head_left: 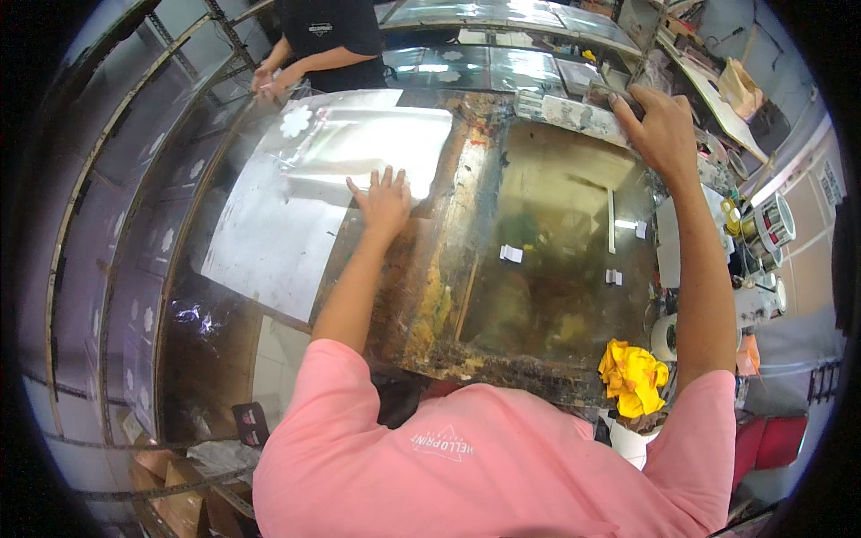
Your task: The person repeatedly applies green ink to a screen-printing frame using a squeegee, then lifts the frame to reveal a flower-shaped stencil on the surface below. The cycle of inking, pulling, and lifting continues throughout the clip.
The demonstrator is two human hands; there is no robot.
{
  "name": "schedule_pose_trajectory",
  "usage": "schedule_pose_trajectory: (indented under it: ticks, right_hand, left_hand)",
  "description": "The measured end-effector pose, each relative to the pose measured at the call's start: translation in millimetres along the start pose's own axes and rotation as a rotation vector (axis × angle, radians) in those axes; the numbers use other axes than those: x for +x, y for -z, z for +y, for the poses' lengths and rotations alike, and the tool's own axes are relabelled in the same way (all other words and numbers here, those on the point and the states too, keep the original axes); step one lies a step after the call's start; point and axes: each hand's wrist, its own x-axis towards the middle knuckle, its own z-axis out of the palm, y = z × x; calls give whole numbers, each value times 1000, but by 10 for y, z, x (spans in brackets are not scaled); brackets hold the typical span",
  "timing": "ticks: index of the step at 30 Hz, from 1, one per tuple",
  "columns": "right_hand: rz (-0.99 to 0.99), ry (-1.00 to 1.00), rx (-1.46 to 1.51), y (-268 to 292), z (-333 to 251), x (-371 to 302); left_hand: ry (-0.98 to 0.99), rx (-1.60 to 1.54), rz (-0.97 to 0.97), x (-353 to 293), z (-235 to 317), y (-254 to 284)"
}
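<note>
My left hand [386, 204] lies palm down with its fingers spread on the near edge of a glossy clear plastic sheet [421, 134]. The sheet rests over white paper [273, 233], and a white flower-shaped print [295, 123] shows at its far left. My right hand [662, 133] is wrapped round a dark grey bar-like handle [615, 97] by the far right corner of a printing screen [556, 224]. Its mesh is yellowish and see-through. Small white tabs [511, 254] sit on the mesh. The fingers partly hide the handle.
Across the table a person in black [327, 40] holds a clear sheet at the far left. A metal rack [134, 206] with printed clear sheets stands left. Crumpled yellow cloth [633, 377] tops a white container at the near right. Cans [769, 222] line the right side.
</note>
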Motion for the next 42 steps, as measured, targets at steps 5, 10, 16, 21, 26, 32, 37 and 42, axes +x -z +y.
schedule_pose_trajectory:
  ticks: [5, 10, 16, 21, 26, 32, 37, 42]
  right_hand:
    - [78, 37, 19, -63, 54, 0]
    - [81, 71, 10, -71, 143, 178]
    - [9, -28, 153, -31, 151, 222]
    - [80, 61, 95, -17, 155, 281]
    - [117, 73, 91, -46, 226, 364]
    - [118, 79, 113, -83, 277, 470]
    - [84, 37, 91, -20, 244, 484]
    - [90, 13, 94, 33, 162, 432]
  left_hand:
    - [-29, -238, 43, 280, -100, 421]
    - [-356, -179, -156, 95, 675, 496]
    - [-612, -249, -259, -665, 2238, 56]
    - [-746, -347, -215, -866, 3037, -108]
    - [-733, -314, -206, -932, 3340, -93]
    - [-742, -349, -204, -960, 3358, -18]
    - [-765, -370, -179, -968, 3359, -27]
    - [-774, -425, -144, -975, 3354, -85]
